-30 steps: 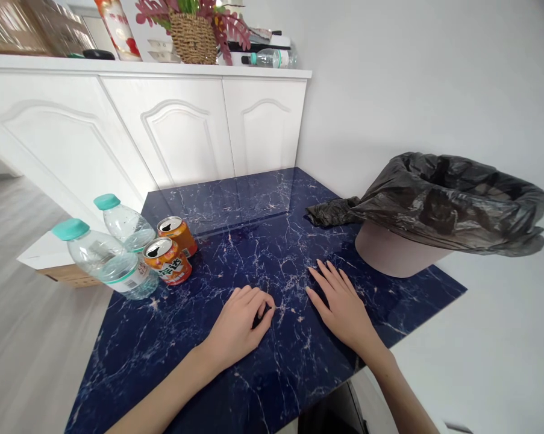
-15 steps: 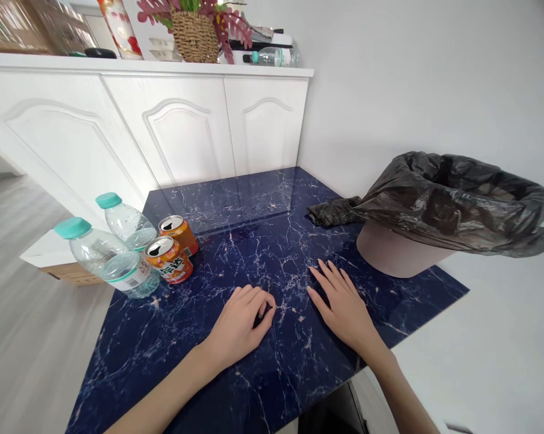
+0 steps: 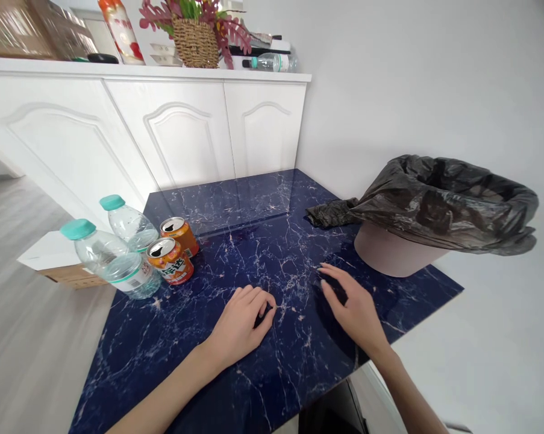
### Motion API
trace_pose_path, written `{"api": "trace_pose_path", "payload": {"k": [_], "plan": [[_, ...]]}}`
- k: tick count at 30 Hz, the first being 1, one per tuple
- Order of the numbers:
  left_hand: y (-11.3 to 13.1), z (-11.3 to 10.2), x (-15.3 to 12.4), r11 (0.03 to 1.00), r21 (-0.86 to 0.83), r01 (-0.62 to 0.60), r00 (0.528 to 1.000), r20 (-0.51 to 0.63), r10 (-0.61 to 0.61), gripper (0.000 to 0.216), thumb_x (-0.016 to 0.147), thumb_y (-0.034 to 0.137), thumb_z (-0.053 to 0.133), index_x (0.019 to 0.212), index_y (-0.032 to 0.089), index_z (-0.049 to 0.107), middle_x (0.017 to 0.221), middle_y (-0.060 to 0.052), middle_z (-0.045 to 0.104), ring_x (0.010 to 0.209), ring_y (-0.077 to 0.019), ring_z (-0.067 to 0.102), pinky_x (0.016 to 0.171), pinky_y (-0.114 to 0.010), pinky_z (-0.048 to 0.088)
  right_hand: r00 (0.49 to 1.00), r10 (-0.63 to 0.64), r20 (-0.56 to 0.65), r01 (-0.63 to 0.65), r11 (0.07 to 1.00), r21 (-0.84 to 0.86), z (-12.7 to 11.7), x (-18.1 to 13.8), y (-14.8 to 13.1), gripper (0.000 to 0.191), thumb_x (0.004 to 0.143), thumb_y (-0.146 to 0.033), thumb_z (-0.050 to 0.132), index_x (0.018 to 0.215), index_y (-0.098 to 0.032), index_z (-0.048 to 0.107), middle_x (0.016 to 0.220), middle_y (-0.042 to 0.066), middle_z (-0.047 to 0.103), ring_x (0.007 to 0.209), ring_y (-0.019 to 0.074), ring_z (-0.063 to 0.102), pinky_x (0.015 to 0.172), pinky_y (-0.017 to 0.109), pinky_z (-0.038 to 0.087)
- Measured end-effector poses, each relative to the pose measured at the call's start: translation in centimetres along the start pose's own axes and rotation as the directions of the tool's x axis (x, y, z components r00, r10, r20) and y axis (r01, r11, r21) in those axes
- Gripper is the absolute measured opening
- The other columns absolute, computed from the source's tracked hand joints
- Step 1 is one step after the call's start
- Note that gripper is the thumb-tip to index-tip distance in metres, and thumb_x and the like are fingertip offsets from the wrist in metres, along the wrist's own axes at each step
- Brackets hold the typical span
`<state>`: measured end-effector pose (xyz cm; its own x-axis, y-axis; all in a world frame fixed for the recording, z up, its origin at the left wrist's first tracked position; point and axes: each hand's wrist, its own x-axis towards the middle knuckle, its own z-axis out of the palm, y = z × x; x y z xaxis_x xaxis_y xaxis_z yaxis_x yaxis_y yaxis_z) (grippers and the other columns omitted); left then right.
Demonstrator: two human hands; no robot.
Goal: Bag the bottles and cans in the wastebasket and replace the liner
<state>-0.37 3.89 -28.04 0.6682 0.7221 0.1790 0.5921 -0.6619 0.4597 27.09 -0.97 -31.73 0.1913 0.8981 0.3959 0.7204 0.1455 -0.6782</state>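
Note:
My left hand (image 3: 241, 322) rests on the dark blue marbled table (image 3: 253, 241), its fingers curled and the thumb tip close to the forefinger, with nothing in it. To the right, my right hand (image 3: 353, 306) is held just over the tabletop, empty, fingers bent and thumb apart. Nearest to it stands a pinkish bin (image 3: 384, 250) lined with a black plastic bag (image 3: 434, 208). At the table's left side are two opened orange drink cans, a front can (image 3: 175, 265) and a rear can (image 3: 185, 235). Beside them stand two clear bottles with turquoise caps, a nearer bottle (image 3: 118, 265) and a farther bottle (image 3: 131, 223).
A white cabinet (image 3: 181, 132) adjoins the table's far edge; on top are a woven basket (image 3: 196, 42) with a plant and a bottle lying down (image 3: 272, 62). A cardboard box (image 3: 68, 265) sits left of the table. A wall (image 3: 389, 90) borders the right.
My right hand has lifted from lying flat on the table, and its fingers have bent. My left hand stays put. The view has shifted slightly.

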Motion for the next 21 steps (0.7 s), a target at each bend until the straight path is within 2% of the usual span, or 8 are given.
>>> {"api": "trace_pose_path", "payload": {"k": [2,4,6,8,11,14,18,21], "plan": [[0.0,0.0,-0.1,1.000,-0.002,0.000,1.000,-0.005,0.000,0.019,0.110,0.029,0.046,0.103,0.023,0.063,0.087,-0.001,0.060,0.084,-0.0204,0.054,0.081,-0.038,0.039,0.983,0.108,-0.151,-0.087,0.986,0.139,-1.4,-0.4,0.3,0.032,0.103,-0.046,0.059,0.121,-0.026,0.076,0.131,0.009,0.077,0.123,0.0297,0.071,0.113,0.053,0.051],[0.0,0.1,-0.1,1.000,0.000,-0.004,1.000,-0.007,0.004,0.019,0.110,0.029,0.046,0.103,0.023,0.063,0.087,-0.001,0.061,0.083,-0.0204,0.054,0.081,-0.038,0.039,0.905,0.248,-0.346,-0.147,0.945,0.292,-2.9,-0.9,1.6,0.025,0.099,-0.044,0.064,0.109,-0.025,0.076,0.115,0.008,0.079,0.108,0.0271,0.074,0.107,0.051,0.054],[-0.1,0.1,-0.1,1.000,0.001,-0.005,1.000,-0.010,0.005,0.019,0.110,0.029,0.047,0.102,0.023,0.063,0.086,-0.001,0.060,0.083,-0.0204,0.054,0.080,-0.038,0.039,0.740,0.400,-0.542,-0.132,0.875,0.465,-4.4,-0.9,3.9,0.018,0.093,-0.040,0.070,0.099,-0.024,0.073,0.102,0.005,0.076,0.097,0.0238,0.073,0.101,0.048,0.055],[-0.1,0.2,-0.1,1.000,-0.001,-0.005,1.000,-0.014,0.005,0.019,0.109,0.029,0.047,0.102,0.023,0.063,0.086,-0.001,0.060,0.083,-0.0205,0.054,0.081,-0.038,0.040,0.544,0.535,-0.647,-0.070,0.797,0.600,-6.0,-0.4,6.6,0.014,0.080,-0.033,0.076,0.090,-0.025,0.069,0.094,0.000,0.070,0.094,0.0223,0.070,0.099,0.045,0.055],[-0.2,0.2,-0.1,1.000,0.001,-0.011,1.000,-0.023,0.011,0.018,0.109,0.029,0.048,0.102,0.023,0.063,0.086,-0.001,0.061,0.084,-0.0207,0.055,0.081,-0.037,0.040,0.417,0.603,-0.680,-0.003,0.749,0.663,-8.6,1.5,10.1,0.011,0.076,-0.026,0.068,0.087,-0.025,0.064,0.102,0.001,0.068,0.097,0.0213,0.069,0.095,0.042,0.053],[-0.2,0.2,-0.1,1.000,0.002,-0.016,0.999,-0.033,0.016,0.017,0.109,0.029,0.049,0.102,0.023,0.064,0.086,-0.001,0.061,0.084,-0.0209,0.056,0.080,-0.037,0.040,0.415,0.643,-0.644,0.022,0.701,0.713,-10.6,4.1,12.5,0.009,0.078,-0.024,0.058,0.084,-0.023,0.064,0.102,0.003,0.068,0.098,0.0202,0.068,0.091,0.039,0.051],[-0.2,0.2,-0.2,1.000,0.001,-0.023,0.999,-0.035,0.023,0.017,0.109,0.028,0.048,0.102,0.024,0.063,0.087,-0.001,0.061,0.084,-0.0210,0.056,0.080,-0.037,0.040,0.520,0.691,-0.502,0.002,0.587,0.810,-11.7,6.9,14.3,0.010,0.083,-0.027,0.054,0.076,-0.023,0.060,0.092,0.003,0.064,0.086,0.0177,0.063,0.075,0.034,0.047],[-0.1,0.2,-0.3,1.000,0.004,-0.016,0.999,-0.029,0.016,0.017,0.109,0.028,0.048,0.102,0.024,0.063,0.087,-0.001,0.061,0.084,-0.0209,0.056,0.081,-0.037,0.040,0.569,0.695,-0.438,-0.013,0.541,0.841,-11.6,7.8,15.1,0.014,0.088,-0.031,0.055,0.076,-0.023,0.059,0.095,0.003,0.065,0.084,0.0175,0.060,0.071,0.033,0.043]]}}
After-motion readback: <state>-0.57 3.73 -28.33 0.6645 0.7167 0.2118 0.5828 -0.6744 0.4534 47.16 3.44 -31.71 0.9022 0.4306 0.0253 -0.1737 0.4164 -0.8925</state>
